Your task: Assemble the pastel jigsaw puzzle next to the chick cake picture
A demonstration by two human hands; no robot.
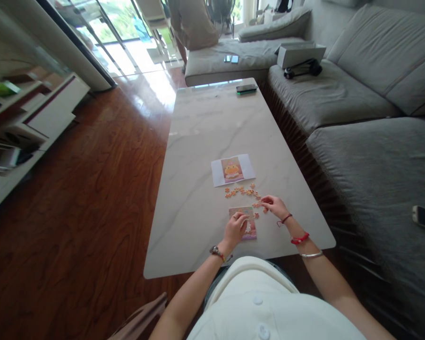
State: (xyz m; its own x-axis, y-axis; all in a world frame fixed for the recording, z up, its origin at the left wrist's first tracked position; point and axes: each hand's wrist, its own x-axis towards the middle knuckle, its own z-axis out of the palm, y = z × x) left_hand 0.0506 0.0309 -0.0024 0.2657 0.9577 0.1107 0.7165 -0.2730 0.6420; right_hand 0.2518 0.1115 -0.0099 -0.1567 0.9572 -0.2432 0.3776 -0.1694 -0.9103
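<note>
Here's the left hand [235, 227], right over the puzzle [253, 234], palm down, fingers loosely bent, tips lying across the middle of it. The hand covers much of the puzzle's left side; the top edge, the right strip and the lower right corner show past it. Whether those fingers pinch a piece, I cannot tell.

Over to the right hand [275, 207], out beyond the puzzle's upper right corner. Thumb and fingers draw nearly together, the tips down among the loose pieces [237, 191]; too small to tell if one sits between them. Several pieces lie close by: some just left of the fingertips, one just below them, another right beside the puzzle's right edge. The rest run in a ragged row, farther from the body than either hand, between the puzzle and the sheet [216, 174].

That sheet lies flat on the table [194, 146], past both hands, a yellow figure printed on it. And a phone [246, 88] lies at the far end, well apart from both hands.
</note>
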